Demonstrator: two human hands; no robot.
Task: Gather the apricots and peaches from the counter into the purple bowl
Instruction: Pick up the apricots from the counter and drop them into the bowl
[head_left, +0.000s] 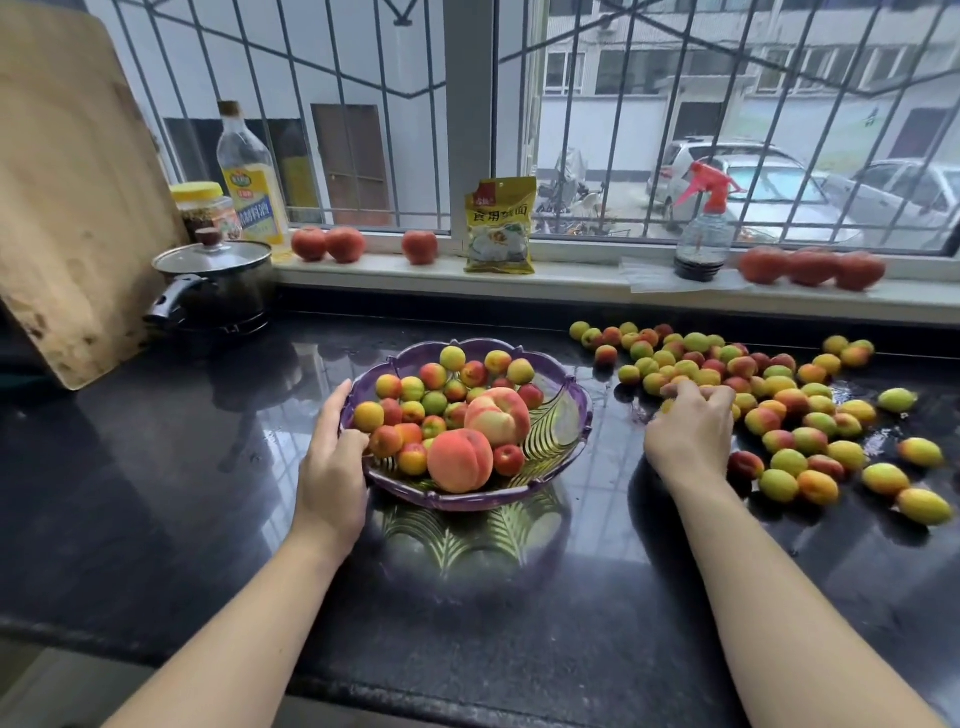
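The purple bowl (569, 410) stands mid-counter, holding several apricots (412, 388) and two peaches (460, 460). My left hand (332, 462) grips the bowl's left rim, thumb inside against the fruit. Several loose apricots (789, 405) lie spread on the dark counter to the right. My right hand (691, 431) rests on the near left part of that pile, fingers curled down over apricots; what lies under the palm is hidden.
A lidded black pot (218, 286) and a leaning wooden board (72, 208) stand at the back left. The windowsill holds an oil bottle (252, 182), a jar (202, 208), tomatoes (327, 243), a yellow packet (500, 226) and a spray bottle (704, 228). The counter's front edge (363, 686) runs below.
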